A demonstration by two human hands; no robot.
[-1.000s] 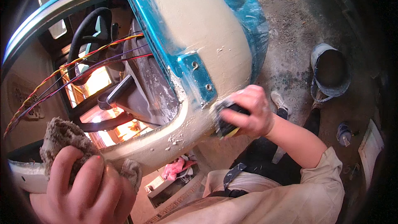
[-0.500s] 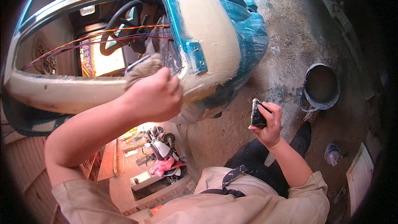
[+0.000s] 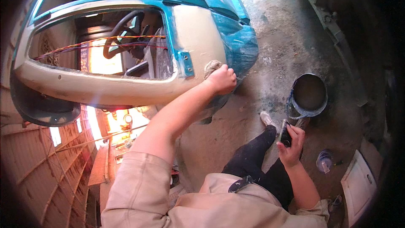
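Observation:
My left hand (image 3: 223, 79) is closed on a bunched grey-brown rag (image 3: 212, 66), which lies against the beige coated patch of a blue vehicle body (image 3: 198, 33). Just left of the rag is a small blue hinge plate (image 3: 185, 63) with holes in it. Low on the right, my right hand (image 3: 292, 147) grips a black hand-sized block (image 3: 285, 136) with a pale edge, perhaps a sanding block. This hand is apart from the vehicle, in front of my legs.
A bucket (image 3: 324, 109) of murky liquid stands on the floor at the right. Below it are a small plastic container (image 3: 324, 160) and a white panel (image 3: 358, 185). Coloured wires (image 3: 99, 41) cross the window opening, with a steering wheel (image 3: 110, 44) behind them.
My left hand has moved right with the rag, from the window's lower edge to the beige panel. My right hand, still holding the block, sits lower and further right. The view has shifted.

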